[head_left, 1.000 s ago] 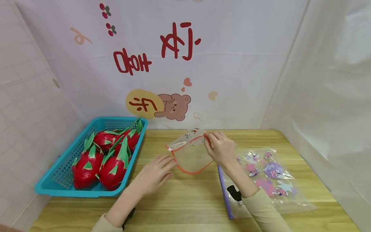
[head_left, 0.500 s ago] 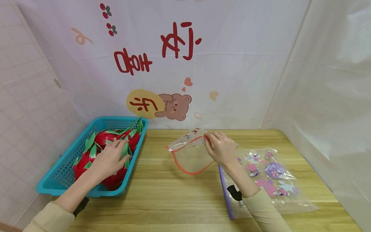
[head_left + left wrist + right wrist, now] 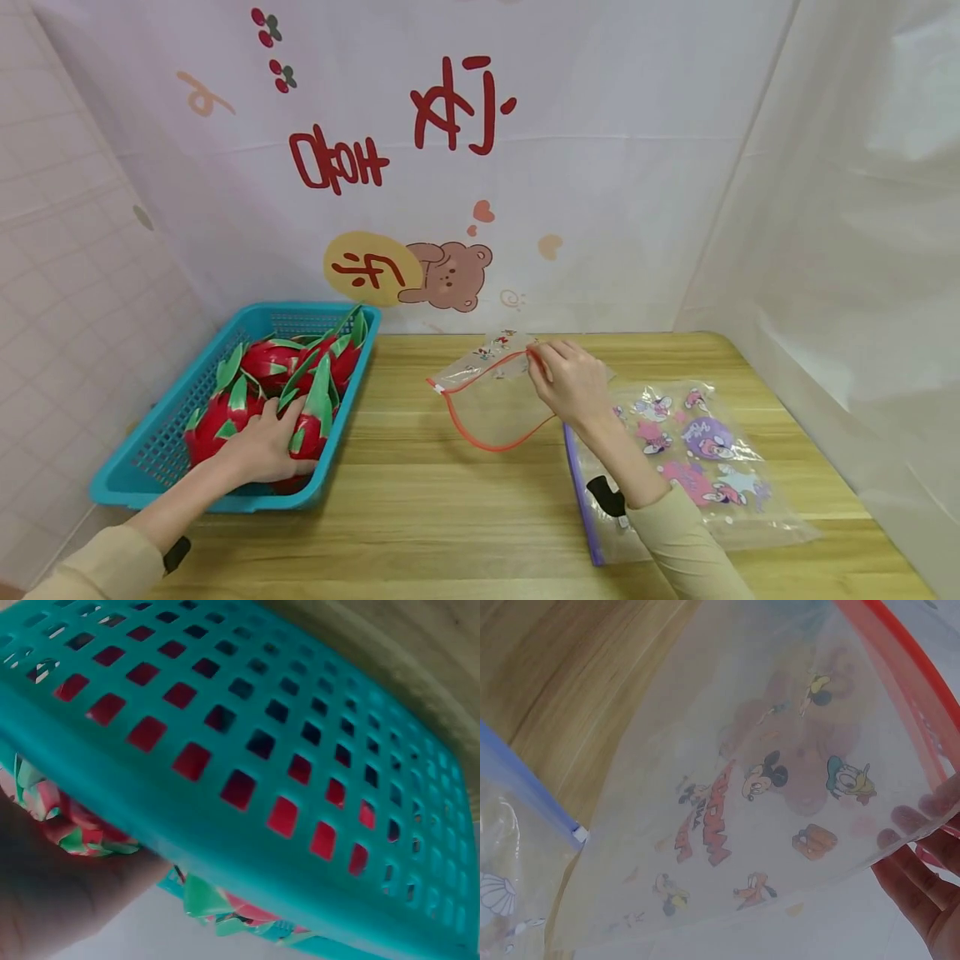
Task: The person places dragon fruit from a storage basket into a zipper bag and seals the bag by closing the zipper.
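Observation:
In the head view, my left hand [image 3: 262,450] reaches into the blue basket [image 3: 111,487] and grips the front right dragon fruit [image 3: 309,435], which is red with green leaf tips. The left wrist view shows the basket's slotted wall [image 3: 247,712] and part of my thumb [image 3: 120,885]; the fingertips are hidden. Over the middle of the table, my right hand [image 3: 573,387] pinches the edge of a clear zip bag [image 3: 498,408] with a red rim, and its mouth gapes open. Cartoon prints cover the bag's side in the right wrist view.
Several other dragon fruits [image 3: 272,360] lie in the basket. A second clear bag [image 3: 705,467] with a purple zip lies flat on the wooden table [image 3: 450,525], under my right forearm. A printed cloth wall [image 3: 615,208] stands behind the table.
My left hand has left the red-rimmed bag, moved left into the basket and closed around a dragon fruit. My right hand stays in place, holding the bag.

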The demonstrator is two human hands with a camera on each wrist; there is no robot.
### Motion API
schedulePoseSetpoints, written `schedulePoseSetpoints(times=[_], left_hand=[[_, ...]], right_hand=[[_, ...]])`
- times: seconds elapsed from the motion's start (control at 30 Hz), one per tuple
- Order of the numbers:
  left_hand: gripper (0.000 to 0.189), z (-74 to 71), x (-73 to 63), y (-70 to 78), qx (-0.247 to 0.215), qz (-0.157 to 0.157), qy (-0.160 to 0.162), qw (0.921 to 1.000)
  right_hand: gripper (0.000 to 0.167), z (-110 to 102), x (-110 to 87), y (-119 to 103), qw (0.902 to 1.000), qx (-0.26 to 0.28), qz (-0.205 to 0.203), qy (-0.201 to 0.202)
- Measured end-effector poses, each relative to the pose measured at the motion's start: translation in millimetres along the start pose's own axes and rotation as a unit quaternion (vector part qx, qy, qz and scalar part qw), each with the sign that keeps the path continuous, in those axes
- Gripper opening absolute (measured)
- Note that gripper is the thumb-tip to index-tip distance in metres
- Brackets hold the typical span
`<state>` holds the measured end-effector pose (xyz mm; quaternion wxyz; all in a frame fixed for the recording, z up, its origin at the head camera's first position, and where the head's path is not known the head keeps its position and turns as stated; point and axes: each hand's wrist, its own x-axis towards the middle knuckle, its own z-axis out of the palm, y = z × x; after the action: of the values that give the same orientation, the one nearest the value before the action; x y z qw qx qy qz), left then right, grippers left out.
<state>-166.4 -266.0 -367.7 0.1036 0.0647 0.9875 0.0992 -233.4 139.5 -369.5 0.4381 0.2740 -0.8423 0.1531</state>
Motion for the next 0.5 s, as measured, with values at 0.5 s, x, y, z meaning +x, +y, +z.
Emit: schedulePoseSetpoints(times=[0.5], left_hand=[[0.094, 19.3, 6.5, -0.8, -0.017, 0.02, 0.105, 0.9942]], right_hand=[[0.011, -0.1, -0.9, -0.9, 0.9997, -0.001, 0.018, -0.014]])
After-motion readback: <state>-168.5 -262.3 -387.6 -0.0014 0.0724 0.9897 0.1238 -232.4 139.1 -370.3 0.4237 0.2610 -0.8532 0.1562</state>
